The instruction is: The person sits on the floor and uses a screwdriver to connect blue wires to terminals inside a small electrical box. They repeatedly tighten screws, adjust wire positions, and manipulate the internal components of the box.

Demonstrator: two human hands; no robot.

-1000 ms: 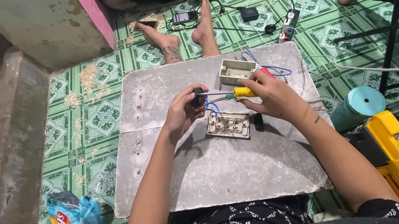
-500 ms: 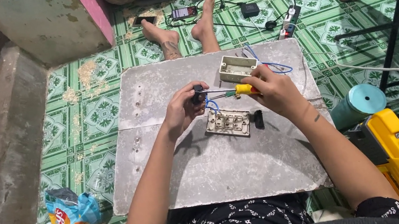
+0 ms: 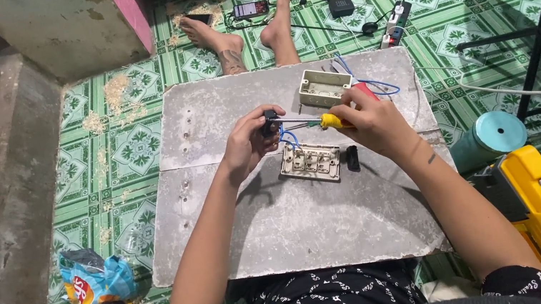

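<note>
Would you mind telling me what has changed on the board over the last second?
Very little. The right hand keeps the yellow-handled screwdriver with its tip at the small black part pinched in the left hand; both hands shifted only slightly. The switch plate, the beige box, the loose black piece and the grey board stayed where they were.

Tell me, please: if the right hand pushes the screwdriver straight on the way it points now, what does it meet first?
Most likely the small black part pinched in the left hand. The right hand aims the screwdriver leftward, with its tip at or against that part; actual contact is unclear.
</note>
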